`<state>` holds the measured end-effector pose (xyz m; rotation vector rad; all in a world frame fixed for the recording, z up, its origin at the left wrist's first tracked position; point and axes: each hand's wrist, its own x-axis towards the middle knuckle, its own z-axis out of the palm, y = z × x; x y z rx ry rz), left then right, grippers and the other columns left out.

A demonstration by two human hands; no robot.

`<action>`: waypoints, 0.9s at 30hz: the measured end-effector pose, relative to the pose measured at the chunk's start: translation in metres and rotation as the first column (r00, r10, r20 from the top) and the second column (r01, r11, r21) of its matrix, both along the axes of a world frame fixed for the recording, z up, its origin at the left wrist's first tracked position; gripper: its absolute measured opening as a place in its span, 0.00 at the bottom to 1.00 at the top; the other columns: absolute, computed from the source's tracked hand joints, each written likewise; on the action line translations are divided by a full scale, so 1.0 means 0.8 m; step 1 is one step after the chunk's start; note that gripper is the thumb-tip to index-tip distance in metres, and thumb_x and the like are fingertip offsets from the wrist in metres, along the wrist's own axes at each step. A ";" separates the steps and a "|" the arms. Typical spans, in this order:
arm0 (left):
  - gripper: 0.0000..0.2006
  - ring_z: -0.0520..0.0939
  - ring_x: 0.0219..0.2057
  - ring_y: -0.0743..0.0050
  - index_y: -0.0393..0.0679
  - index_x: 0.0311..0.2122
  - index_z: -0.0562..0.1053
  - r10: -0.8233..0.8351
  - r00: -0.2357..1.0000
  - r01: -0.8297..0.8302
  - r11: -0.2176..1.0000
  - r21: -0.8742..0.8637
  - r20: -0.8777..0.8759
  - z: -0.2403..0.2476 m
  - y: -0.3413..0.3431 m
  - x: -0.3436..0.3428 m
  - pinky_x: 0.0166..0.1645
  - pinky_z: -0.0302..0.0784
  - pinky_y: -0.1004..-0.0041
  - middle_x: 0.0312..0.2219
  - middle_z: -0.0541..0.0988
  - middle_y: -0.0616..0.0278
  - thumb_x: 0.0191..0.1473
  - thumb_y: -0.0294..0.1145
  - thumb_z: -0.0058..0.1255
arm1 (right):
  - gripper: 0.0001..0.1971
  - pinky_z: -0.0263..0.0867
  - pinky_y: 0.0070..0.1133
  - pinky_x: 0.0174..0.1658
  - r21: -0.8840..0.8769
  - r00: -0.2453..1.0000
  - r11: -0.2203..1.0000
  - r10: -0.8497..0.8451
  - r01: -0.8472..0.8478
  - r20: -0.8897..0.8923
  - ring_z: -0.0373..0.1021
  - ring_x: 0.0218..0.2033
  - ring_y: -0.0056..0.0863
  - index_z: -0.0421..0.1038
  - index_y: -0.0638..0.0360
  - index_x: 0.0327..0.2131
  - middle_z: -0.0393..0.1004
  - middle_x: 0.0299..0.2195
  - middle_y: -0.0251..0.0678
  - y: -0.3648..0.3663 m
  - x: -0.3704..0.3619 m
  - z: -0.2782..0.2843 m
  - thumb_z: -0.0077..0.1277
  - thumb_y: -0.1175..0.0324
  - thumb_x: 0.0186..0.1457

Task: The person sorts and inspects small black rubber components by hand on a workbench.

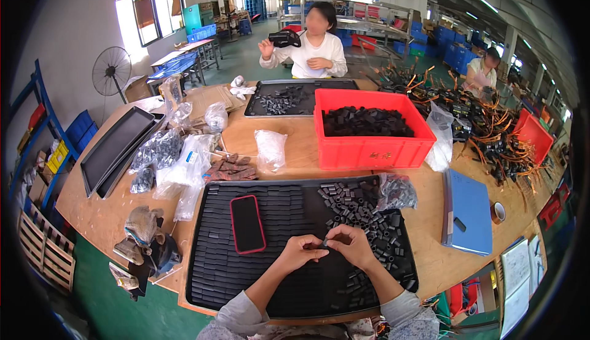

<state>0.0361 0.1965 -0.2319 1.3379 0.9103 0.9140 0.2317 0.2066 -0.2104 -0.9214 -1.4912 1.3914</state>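
Observation:
My left hand (302, 251) and my right hand (351, 245) meet fingertip to fingertip above a black tray (310, 205). Both are closed in a pinch around a small dark piece (325, 242), mostly covered by the fingers. Short black tubes (381, 235) lie loose in a heap on the tray's right side, close to my right hand. Black pieces in tight rows (209, 254) fill the left side. On top of those rows rests a phone (248, 224) in a red case, left of my left hand.
Beyond the tray stands a red bin (375, 152) of black parts. A blue folder (467, 211) lies at right, a tape roll (498, 212) beside it. Plastic bags (184, 165) and stacked trays (120, 146) sit at left. Across the table, a person (307, 48) holds a black object.

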 end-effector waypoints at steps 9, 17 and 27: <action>0.11 0.80 0.34 0.77 0.35 0.47 0.75 0.037 0.991 -0.031 0.998 -0.046 0.129 0.007 0.010 -0.008 0.42 0.78 0.77 0.35 0.80 0.59 0.60 0.24 0.49 | 0.05 0.68 0.25 0.40 0.519 0.906 0.803 -0.408 0.294 0.117 0.74 0.36 0.35 0.75 0.62 0.30 0.76 0.32 0.39 0.006 0.017 0.027 0.56 0.80 0.47; 0.15 0.80 0.39 0.56 0.48 0.42 0.79 0.369 0.791 0.044 0.761 0.647 -0.488 0.022 0.116 -0.009 0.44 0.76 0.68 0.33 0.81 0.54 0.46 0.23 0.59 | 0.17 0.64 0.34 0.47 0.644 0.210 0.579 -0.802 0.499 0.559 0.66 0.46 0.44 0.72 0.59 0.37 0.72 0.40 0.41 0.018 0.130 -0.006 0.61 0.80 0.40; 0.12 0.74 0.48 0.53 0.44 0.40 0.79 0.514 0.616 0.218 0.618 0.755 -0.598 0.000 0.088 -0.016 0.55 0.70 0.62 0.34 0.79 0.59 0.48 0.27 0.58 | 0.15 0.63 0.35 0.45 0.583 0.326 0.624 -0.776 0.520 0.540 0.65 0.42 0.47 0.69 0.61 0.33 0.69 0.38 0.42 0.023 0.130 -0.023 0.59 0.83 0.38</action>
